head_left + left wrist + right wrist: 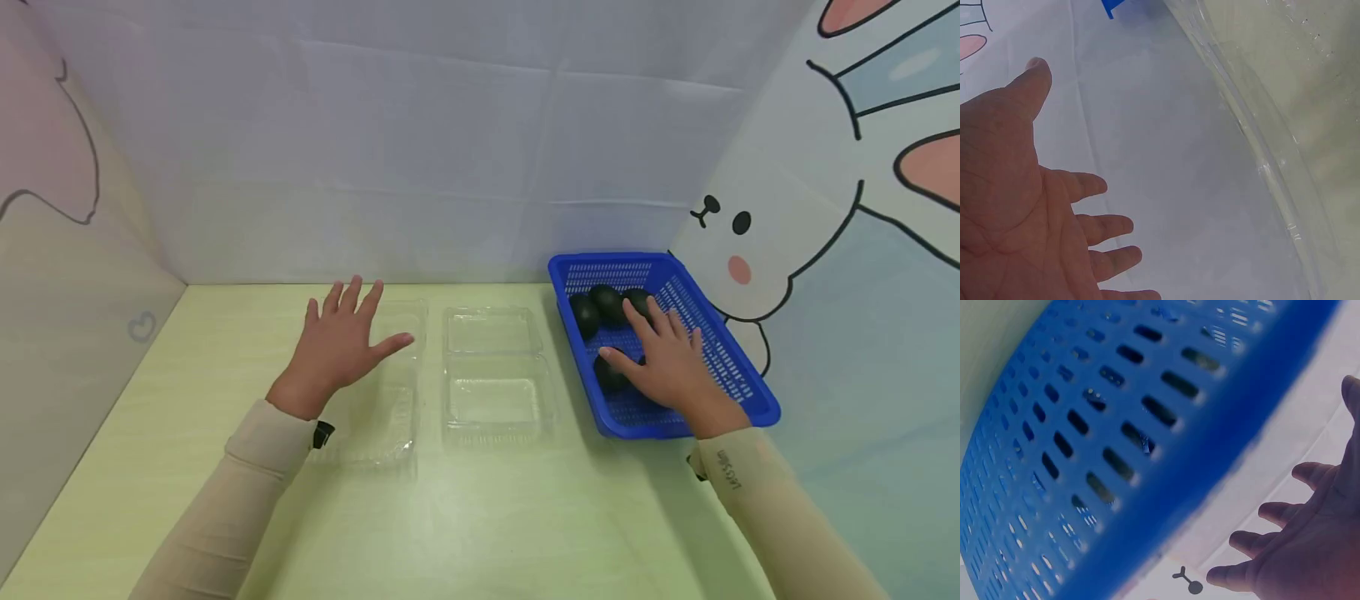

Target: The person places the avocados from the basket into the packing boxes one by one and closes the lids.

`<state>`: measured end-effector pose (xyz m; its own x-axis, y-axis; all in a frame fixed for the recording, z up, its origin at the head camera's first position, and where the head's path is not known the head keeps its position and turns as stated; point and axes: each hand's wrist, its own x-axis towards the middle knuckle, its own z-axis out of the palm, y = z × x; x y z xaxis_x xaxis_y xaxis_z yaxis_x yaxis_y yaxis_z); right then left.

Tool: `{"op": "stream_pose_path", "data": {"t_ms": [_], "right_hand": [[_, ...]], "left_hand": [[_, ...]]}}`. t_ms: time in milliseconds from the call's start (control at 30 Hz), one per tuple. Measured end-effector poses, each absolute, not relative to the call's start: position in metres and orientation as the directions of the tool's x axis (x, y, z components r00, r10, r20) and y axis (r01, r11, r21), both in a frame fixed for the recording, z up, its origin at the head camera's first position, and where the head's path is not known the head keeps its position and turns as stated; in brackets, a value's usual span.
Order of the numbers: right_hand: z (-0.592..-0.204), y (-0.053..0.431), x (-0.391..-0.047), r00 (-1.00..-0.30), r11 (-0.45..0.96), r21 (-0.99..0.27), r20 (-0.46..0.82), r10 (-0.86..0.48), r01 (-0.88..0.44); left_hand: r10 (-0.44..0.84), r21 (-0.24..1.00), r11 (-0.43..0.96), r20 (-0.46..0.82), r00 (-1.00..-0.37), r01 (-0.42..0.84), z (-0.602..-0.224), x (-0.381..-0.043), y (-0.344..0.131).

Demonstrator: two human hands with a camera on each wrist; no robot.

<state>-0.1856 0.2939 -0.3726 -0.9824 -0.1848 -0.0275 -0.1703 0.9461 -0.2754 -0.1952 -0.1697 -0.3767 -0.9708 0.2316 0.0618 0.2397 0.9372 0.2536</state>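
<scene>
My left hand (333, 346) hovers over the left clear plastic clamshell box (382, 417), palm down with fingers spread, holding nothing. A second clear clamshell box (493, 400) lies unfolded to its right. Above the blue slotted basket (652, 432) is my right hand (671, 367), its fingers apart. Inside the basket sit several dark, oval, avocado-like fruits (606, 304), some partly hidden behind that hand. In the right wrist view, the bare palm (1316, 544) shows beyond the basket's rim. The left wrist view shows an empty palm (1016, 200) too.
A pale wooden-look table (480, 525) carries the boxes and the basket. White cloth (420, 150) hangs along its back edge. A sheet printed with a cartoon rabbit (787, 242) stands close by the basket's right side; another printed sheet (67, 275) borders the left.
</scene>
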Motion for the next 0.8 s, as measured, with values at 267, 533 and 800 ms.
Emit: {"op": "stream_pose_path", "data": {"t_ms": [267,533,800], "right_hand": [[-0.37,0.307,-0.193,-0.986,0.945,-0.286,-0.004,-0.168,-0.16],[-0.365,0.314,-0.201,-0.989,0.943,-0.305,-0.024,-0.144,-0.13],[-0.365,0.32,-0.212,-0.99,0.95,-0.295,-0.054,-0.129,-0.108]], "left_hand": [[0.256,0.306,0.914,0.078,-0.964,0.267,-0.368,-0.188,-0.16],[0.269,0.416,0.87,0.051,-0.962,0.265,-0.367,-0.176,-0.144],[0.267,0.489,0.839,0.012,-0.964,0.239,-0.374,-0.168,-0.132]]}}
